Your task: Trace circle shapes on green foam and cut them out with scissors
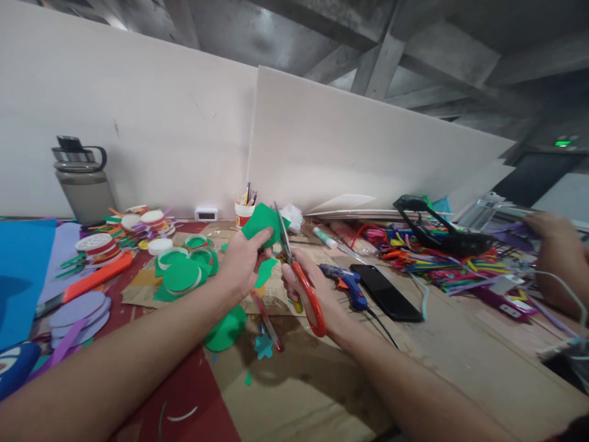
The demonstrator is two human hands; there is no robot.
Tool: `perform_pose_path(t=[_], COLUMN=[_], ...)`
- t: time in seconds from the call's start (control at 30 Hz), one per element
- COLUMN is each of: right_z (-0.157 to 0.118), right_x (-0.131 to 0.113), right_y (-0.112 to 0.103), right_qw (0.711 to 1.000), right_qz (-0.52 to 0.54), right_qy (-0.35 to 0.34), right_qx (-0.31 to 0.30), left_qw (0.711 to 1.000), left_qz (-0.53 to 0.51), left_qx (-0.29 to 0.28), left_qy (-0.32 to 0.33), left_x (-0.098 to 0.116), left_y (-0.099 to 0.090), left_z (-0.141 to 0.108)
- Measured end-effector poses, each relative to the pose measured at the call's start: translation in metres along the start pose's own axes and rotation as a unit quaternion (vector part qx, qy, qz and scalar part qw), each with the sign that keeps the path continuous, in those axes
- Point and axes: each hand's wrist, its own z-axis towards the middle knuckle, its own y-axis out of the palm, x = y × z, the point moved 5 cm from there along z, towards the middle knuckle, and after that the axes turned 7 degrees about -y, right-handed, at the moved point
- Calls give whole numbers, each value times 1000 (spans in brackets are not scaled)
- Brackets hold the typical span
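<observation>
Your left hand (243, 261) pinches green foam sheet piece (262, 225), held above brown cardboard mat (276, 294). Your right hand (309, 288) grips orange-handled scissors (299, 276), blades parted, touching sheet's right edge. Blue glue gun (348, 283) right of mat.

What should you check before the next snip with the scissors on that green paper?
1. Left hand has a firm grip on the green paper piece: ok, thumb and fingers pinch it.
2. Right hand is through the loops of the orange-handled scissors: ok.
3. Blades meet the paper's edge: ok, they stand at its right side.
4. Left fingertips away from the blades: cannot tell, they are close.
5. Blue hot glue gun and black phone lie apart from the cutting: ok, they rest on the table to the right.
6. Another person's hand stays away: ok, far right.
</observation>
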Motion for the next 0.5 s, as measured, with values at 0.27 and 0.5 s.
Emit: perform_pose_path(t=[0.27, 0.5], right_z=[0, -2], right_x=[-4, 4], right_y=[-2, -1], right_qw=[1000, 999], right_qz=[-16, 41], right_qy=[-9, 7], right_qx=[5, 14], left_qw=[999, 999], left_qz=[32, 29], left_qx=[-15, -35], left_qy=[0, -2], left_x=[-1, -1], left_y=[-1, -1], left_z=[1, 3])
